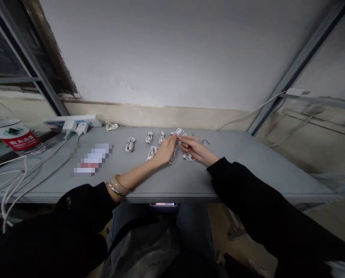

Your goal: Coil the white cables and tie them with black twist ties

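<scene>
A coiled white cable [180,132] is held over the desk by my left hand [167,149], its fingers closed round the lower part. The fingertips of my right hand [195,148] are pinched together against the same coil, touching the left fingertips; what they grip is too small to make out. Other bundled white cables lie close by: one coil [152,153] left of my left wrist, another bundle [188,156] under my right hand, and several along the back, among them a tied bundle [130,144] furthest left. A thin dark tie [205,142] rests right of my right hand.
A power strip [88,120] with plugged-in chargers stands at the back left, its white cords [49,154] running over the front edge. Nearby are a large plastic bottle [20,139] and a blurred flat object [93,160]. Metal posts [276,100] flank the grey desk [247,166].
</scene>
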Demonstrator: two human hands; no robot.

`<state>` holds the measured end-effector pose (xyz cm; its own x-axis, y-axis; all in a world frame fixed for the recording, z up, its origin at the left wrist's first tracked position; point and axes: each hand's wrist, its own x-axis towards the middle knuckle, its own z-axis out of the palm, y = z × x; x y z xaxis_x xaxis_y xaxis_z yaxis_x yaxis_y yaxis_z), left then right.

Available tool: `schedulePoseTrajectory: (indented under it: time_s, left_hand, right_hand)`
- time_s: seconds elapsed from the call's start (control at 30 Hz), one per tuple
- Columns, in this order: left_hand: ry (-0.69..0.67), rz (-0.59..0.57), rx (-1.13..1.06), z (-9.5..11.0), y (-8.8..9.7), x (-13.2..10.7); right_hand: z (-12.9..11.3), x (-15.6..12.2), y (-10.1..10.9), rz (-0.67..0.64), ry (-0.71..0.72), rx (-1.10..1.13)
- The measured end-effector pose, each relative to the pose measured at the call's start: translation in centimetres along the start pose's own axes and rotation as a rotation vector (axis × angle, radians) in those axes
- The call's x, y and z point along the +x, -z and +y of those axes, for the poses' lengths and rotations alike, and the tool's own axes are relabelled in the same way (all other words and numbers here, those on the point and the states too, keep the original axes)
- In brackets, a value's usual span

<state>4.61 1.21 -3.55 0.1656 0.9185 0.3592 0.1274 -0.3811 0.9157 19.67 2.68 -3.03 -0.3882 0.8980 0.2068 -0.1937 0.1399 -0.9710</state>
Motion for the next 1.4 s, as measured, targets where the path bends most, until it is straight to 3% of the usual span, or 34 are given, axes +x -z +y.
schedulePoseTrajectory:
  time_s: [0.13, 0.27, 0.37, 0.57, 0.77, 1.0, 1.1, 1.27, 1.4]
  left_hand:
    - [-0.011, 0.019, 0.012, -0.1, 0.0, 0.3]
    - [0.117, 0.009, -0.125, 0.2, 0.0, 0.5]
    - [0.206, -0.069, -0.236, 0.8, 0.2, 0.5]
    - [0.237, -0.188, -0.362, 1.8, 0.4, 0.4]
    - [0.282, -0.253, -0.366, 1.8, 0.3, 0.2]
    - [0.292, -0.268, -0.281, 1.5, 0.7, 0.4]
    - [0.287, -0.279, -0.319, 1.6, 0.8, 0.3]
    - [0.189, -0.194, -0.223, 1.7, 0.8, 0.1]
    - [-0.125, -0.104, 0.058, 1.2, 1.0, 0.1]
  right_hand:
    - [-0.1, -0.2, 0.0, 0.003, 0.021, -0.047]
    - [0.0, -0.3, 0.0, 0.005, 0.058, -0.14]
    - [0.3, -0.1, 0.1, 0.02, 0.088, -0.236]
    - [0.5, -0.1, 0.1, 0.129, 0.35, -0.434]
    - [-0.3, -1.1, -0.3, 0.077, 0.425, -0.599]
    - [-0.1, -0.6, 0.1, 0.16, 0.468, -0.659]
    - [0.0, -0.4, 0.4, 0.127, 0.428, -0.597]
    - [0.2, -0.2, 0.6, 0.02, 0.13, -0.374]
    - [0.3, 0.0, 0.4, 0.032, 0.027, -0.113]
